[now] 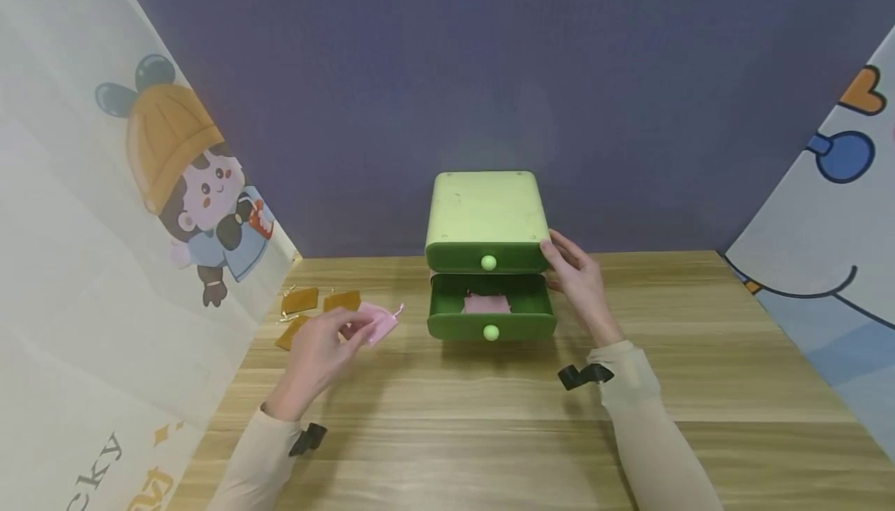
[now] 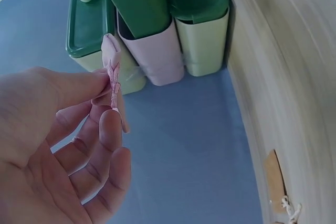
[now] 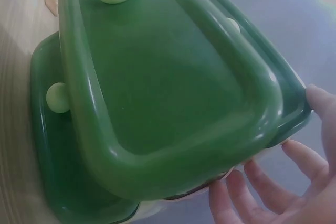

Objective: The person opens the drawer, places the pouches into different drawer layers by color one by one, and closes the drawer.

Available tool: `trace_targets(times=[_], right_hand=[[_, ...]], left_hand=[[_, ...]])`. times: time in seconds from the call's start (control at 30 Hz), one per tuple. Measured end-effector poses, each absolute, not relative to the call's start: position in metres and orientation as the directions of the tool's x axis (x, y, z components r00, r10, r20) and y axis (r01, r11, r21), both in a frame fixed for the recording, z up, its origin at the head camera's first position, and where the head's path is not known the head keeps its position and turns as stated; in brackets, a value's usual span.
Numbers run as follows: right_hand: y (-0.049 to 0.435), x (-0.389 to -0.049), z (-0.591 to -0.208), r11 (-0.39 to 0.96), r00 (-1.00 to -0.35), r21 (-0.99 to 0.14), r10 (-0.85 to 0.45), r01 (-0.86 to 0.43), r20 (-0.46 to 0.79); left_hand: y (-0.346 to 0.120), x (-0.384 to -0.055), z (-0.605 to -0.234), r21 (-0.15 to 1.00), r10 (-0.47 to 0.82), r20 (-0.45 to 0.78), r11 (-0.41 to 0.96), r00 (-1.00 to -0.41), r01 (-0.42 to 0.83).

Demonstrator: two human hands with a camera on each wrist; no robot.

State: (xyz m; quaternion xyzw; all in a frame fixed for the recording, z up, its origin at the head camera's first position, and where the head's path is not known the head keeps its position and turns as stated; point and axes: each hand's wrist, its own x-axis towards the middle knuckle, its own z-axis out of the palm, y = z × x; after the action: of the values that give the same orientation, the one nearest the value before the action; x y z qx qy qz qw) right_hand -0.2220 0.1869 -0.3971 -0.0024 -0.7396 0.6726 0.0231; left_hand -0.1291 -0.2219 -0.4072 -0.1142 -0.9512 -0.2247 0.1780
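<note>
My left hand [image 1: 318, 352] pinches a small pink drawstring pouch [image 1: 381, 325] between thumb and fingers, left of the drawer cabinet [image 1: 487, 204]. In the left wrist view the pouch [image 2: 111, 53] is seen edge-on, its fabric gathered near the fingertips. The cabinet has a light green top and dark green drawers with round pale knobs. Its middle drawer [image 1: 454, 329] is pulled out, and another pink pouch [image 1: 487, 304] lies inside. My right hand [image 1: 580, 286] rests on the cabinet's right side, thumb at the top drawer's front corner, fingers [image 3: 270, 187] spread along the side.
Several mustard-orange pouches with white cords, such as one pouch [image 1: 301, 300], lie on the wooden table [image 1: 447, 433] at the left. A blue-grey wall [image 1: 349, 107] stands behind the cabinet. Panels with cartoon prints flank the table on both sides.
</note>
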Motion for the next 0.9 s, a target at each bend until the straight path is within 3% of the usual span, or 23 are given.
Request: trace_targets(times=[0.9], right_hand=[[0.188, -0.218, -0.397, 0.105, -0.999, -0.994, 0.019, -0.041, 0.043]], left_hand=[[-0.194, -0.141, -0.389, 0.405, 0.196, 0.389, 0.842, -0.900, 0.358]])
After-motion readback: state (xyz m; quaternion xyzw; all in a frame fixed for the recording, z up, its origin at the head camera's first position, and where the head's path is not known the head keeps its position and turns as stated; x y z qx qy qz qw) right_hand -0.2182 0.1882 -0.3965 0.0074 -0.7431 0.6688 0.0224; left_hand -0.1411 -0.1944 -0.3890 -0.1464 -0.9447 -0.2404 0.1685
